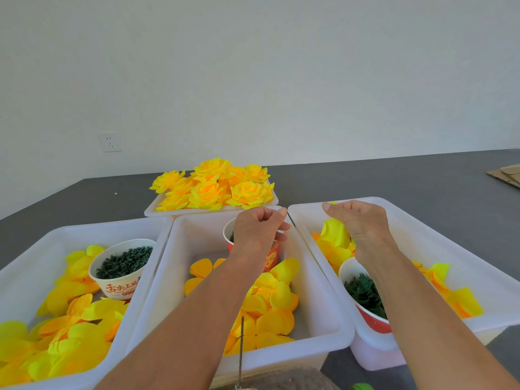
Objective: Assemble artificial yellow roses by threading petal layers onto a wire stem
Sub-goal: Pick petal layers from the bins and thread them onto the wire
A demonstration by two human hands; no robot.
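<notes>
on the dark grey table [394,175] stand three white bins side by side, with a white tray [157,206] behind them heaped with finished yellow roses [213,184]. over the middle bin [323,291] the left hand [257,229] has its fingers curled in, thumb and forefinger pinched together near the bin's far right corner; whatever they pinch is too fine to tell, so it reads as clenched. just under that hand sits a red paper cup [270,257] of dark green pieces, and loose yellow petal layers [270,305] lie across the bin floor. a thin wire stem [241,350] stands upright at the near edge of this bin, touched by neither hand. the right hand [363,226] reaches down into the right bin [422,229], its fingers bent over a bright yellow petal piece [336,233]; whether it truly grips that piece cannot be told. near the right forearm a second red cup [365,294] holds green calyx shapes. the left bin [25,263] carries more yellow petals [70,327] and a white cup [121,268] of dark green pieces. a wall socket [110,142] shows on the pale wall.
</notes>
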